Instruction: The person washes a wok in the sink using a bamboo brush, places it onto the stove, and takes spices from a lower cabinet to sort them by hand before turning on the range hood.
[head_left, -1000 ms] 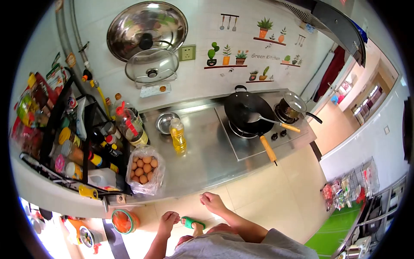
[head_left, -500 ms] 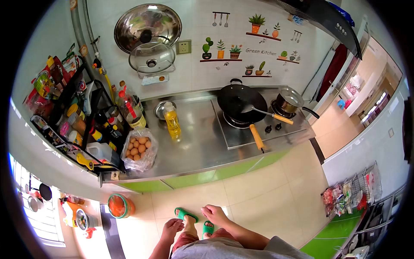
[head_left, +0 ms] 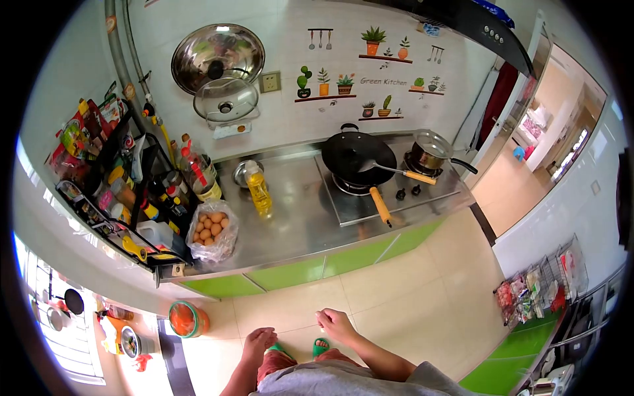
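Observation:
My left hand [head_left: 259, 343] hovers at waist height over the floor, its fingers loosely curled together and nothing visible in them. To its right, my right hand [head_left: 335, 325] is also loosely closed, with no object showing. Neither hand touches the steel counter [head_left: 290, 232] ahead. On the counter stand a bag of eggs [head_left: 212, 230], a bottle of yellow oil [head_left: 258, 190] and a small metal bowl [head_left: 242, 173]. Further right, a black wok [head_left: 343, 162] sits on the stove with a spatula [head_left: 389, 169] resting in it. Beside it is a lidded saucepan [head_left: 430, 150].
A black rack [head_left: 155, 198] of condiments fills the counter's left end. On the floor at left stands an orange bin [head_left: 185, 319]. Wire baskets [head_left: 538, 290] sit at lower right. Pan lids [head_left: 218, 59] hang on the wall, and a range hood [head_left: 489, 30] overhangs at upper right.
The view has shifted slightly, so the stove and wok appear further left. My left hand sits a little higher in view; the right hand stays loosely closed. The feet show less beneath me.

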A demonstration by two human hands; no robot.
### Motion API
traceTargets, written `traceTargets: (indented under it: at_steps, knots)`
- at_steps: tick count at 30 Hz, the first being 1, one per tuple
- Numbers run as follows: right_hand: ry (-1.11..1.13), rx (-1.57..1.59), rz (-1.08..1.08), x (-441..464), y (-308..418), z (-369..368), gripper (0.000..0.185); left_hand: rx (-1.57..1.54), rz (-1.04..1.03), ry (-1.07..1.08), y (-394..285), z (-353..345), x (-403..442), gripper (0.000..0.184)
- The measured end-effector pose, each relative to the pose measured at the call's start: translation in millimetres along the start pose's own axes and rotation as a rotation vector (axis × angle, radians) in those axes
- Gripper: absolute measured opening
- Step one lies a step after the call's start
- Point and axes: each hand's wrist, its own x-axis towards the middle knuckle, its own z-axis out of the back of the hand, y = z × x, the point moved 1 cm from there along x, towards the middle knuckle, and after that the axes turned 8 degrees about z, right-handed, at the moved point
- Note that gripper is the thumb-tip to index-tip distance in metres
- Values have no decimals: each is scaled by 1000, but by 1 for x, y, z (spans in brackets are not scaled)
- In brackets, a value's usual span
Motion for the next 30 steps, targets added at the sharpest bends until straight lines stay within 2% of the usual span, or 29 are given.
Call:
traceTargets:
  at_steps: [2,4,6,8,9,13,18,22,27,30]
  knots:
    - [-23,0,8,-2,2,-2,34,-82,6,-26,-7,13,16,27]
    - [-26,27,-140,-7,6,-5,34,-195,-27,-12,-19,29,35,32]
    - [-58,20,-120,-10,7,-9,34,-240,0,6,-24,54,67,37]
    - [-96,13,-100,-12,10,-19,35,-430,91,-110,-43,71,90,44]
    - [-106,26,-151,-14,12,-25,34,-467,99,-98,-44,85,108,55]
    - [-130,45,-188,-19,9,-59,33,-568,105,-114,-56,122,159,65]
    - [-132,22,-226,-39,15,-97,31,-741,152,-198,-78,140,201,76]
    - [-207,-52,-194,-56,38,-112,33,-769,143,-164,-89,145,220,82]
    - [-267,-116,-276,-69,56,-116,31,-958,162,-165,-91,142,225,88]
    - [-266,-78,-322,-68,69,-121,31,-886,180,-141,-87,142,219,89]
